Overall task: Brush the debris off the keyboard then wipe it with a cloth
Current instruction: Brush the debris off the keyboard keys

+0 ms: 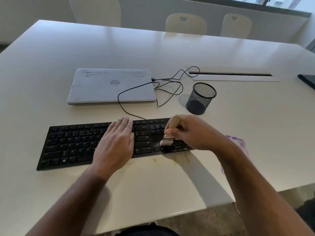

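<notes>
A black keyboard (71,147) lies across the white table (153,184) in front of me. My left hand (117,142) rests flat on its middle keys, fingers straight. My right hand (192,132) grips a small brush (171,132) by its wooden handle. The pale bristles touch the keys beside the arrow keys, near the keyboard's right end. Brownish debris lies on the table just in front of that end. A purple and white cloth (238,142) lies on the table behind my right forearm, mostly hidden.
A closed white laptop (110,86) sits behind the keyboard, with a black cable (170,87) looping from it. A black mesh pen cup (201,97) stands to the right. A cable slot (230,74) lies beyond. Chairs stand at the far edge.
</notes>
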The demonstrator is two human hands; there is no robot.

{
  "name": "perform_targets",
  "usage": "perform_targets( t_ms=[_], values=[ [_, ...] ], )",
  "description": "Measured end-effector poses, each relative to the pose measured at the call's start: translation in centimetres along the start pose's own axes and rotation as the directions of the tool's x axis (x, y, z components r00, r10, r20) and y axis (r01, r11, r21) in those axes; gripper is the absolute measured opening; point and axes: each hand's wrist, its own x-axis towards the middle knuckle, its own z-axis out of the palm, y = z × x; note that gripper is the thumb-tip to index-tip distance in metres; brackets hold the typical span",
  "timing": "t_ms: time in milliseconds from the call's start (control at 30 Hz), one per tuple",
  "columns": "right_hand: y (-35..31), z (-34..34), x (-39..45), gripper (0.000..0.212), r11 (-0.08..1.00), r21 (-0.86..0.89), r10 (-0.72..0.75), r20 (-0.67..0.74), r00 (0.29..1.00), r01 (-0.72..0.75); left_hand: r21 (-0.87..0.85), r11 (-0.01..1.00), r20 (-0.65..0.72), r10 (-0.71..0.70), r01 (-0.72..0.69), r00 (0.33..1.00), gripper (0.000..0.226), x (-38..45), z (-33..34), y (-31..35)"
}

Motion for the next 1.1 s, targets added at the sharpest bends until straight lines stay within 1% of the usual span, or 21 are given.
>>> perform_targets(
  t_ms=[33,100,200,333,400,500,567,633,667,700,867,933,1033,1100],
  values=[
    [0.2,-0.2,0.3,0.023,0.999,-0.043,-0.015,0.03,0.999,0.016,0.001,1.0,0.002,0.001,-0.001,1.0,0.061,0.0,0.0,0.0],
    [0.4,-0.8,0.8,0.018,0.995,-0.104,0.009,0.081,0.997,0.0,0.003,1.0,0.003,0.002,-0.002,1.0,0.06,0.0,0.0,0.0],
    [0.6,-1.7,0.8,0.017,0.991,-0.128,0.038,0.074,0.997,-0.029,0.004,1.0,-0.001,0.0,0.0,1.0,0.06,0.0,0.0,0.0],
    [-0.1,-0.8,0.7,0.021,1.0,-0.024,0.003,-0.022,1.0,-0.004,0.001,1.0,0.001,0.002,-0.002,1.0,0.06,-0.1,0.0,0.0],
    [0.0,0.1,0.6,0.026,0.998,-0.042,0.047,-0.091,0.995,-0.051,-0.004,1.0,0.0,0.003,-0.003,1.0,0.06,-0.1,-0.1,0.0],
    [0.3,0.6,0.2,0.042,0.981,-0.112,0.137,-0.167,0.976,-0.157,0.002,1.0,0.004,0.004,-0.004,1.0,0.06,0.0,0.0,-0.1],
    [0.3,0.7,-0.1,0.042,0.978,-0.09,0.16,-0.262,0.952,-0.189,0.003,1.0,0.004,0.004,-0.004,1.0,0.06,0.0,0.0,-0.1],
    [0.2,1.3,-0.4,0.036,0.981,-0.016,0.173,-0.391,0.904,-0.195,0.001,1.0,0.005,0.003,-0.003,1.0,0.061,0.0,-0.1,0.0],
    [0.0,1.9,-0.6,0.034,0.98,0.012,0.184,-0.429,0.884,-0.198,0.001,1.0,0.007,0.003,-0.003,1.0,0.061,0.0,-0.1,0.0],
    [-0.2,2.5,-0.9,0.033,0.978,0.02,0.197,-0.439,0.877,-0.209,0.001,1.0,0.008,0.002,-0.002,1.0,0.061,0.0,-0.1,0.0],
    [-0.5,4.1,-3.4,0.037,0.943,-0.067,0.28,-0.371,0.885,-0.326,-0.007,1.0,0.006,-0.005,0.005,1.0,0.061,0.0,-0.1,0.0],
    [-0.4,4.2,-3.7,0.038,0.948,-0.051,0.267,-0.416,0.869,-0.315,-0.01,1.0,0.006,-0.003,0.003,1.0,0.062,0.0,-0.1,0.0],
    [-0.5,4.2,-3.6,0.032,0.965,0.011,0.23,-0.518,0.824,-0.262,-0.009,1.0,0.006,0.001,-0.001,1.0,0.061,0.1,-0.1,0.0],
    [-0.5,4.3,-3.5,0.032,0.955,-0.019,0.25,-0.488,0.836,-0.297,-0.009,1.0,0.007,0.0,0.0,1.0,0.061,0.0,-0.2,0.0]
  ],
)
